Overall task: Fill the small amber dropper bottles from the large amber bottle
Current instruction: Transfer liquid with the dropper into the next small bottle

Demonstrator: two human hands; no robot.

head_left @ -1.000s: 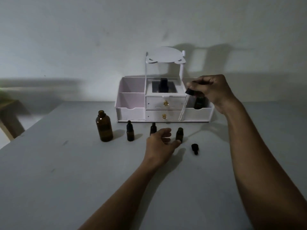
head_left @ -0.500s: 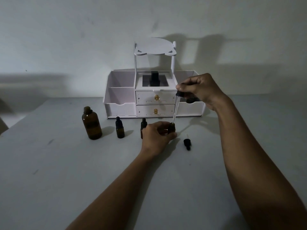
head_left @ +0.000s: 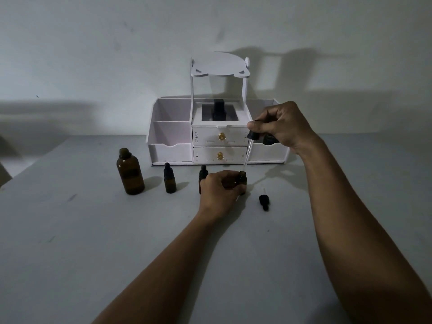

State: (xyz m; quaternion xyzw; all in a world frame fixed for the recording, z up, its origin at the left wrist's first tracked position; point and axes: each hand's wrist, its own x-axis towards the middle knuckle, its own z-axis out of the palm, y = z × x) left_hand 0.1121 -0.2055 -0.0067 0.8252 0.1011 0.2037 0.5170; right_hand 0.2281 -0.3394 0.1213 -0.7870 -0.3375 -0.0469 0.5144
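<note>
The large amber bottle [head_left: 130,174] stands uncapped at the left of the grey table. To its right stands a capped small dropper bottle [head_left: 170,181], then a second one [head_left: 203,174] partly hidden behind my left hand [head_left: 221,192]. My left hand grips a third, open small bottle [head_left: 242,179] on the table. My right hand [head_left: 279,125] pinches the black bulb of a long glass dropper [head_left: 248,152], whose tip sits at that bottle's mouth. A small black dropper cap [head_left: 264,201] lies on the table to the right.
A white desk organizer [head_left: 171,148] with two gold-knobbed drawers stands against the wall behind the bottles. A dark bottle [head_left: 218,111] sits in its top middle compartment. The table's left edge runs diagonally at the far left.
My left hand closed round the open small bottle. My right hand lowered the dropper from above until its tip reached the bottle's mouth.
</note>
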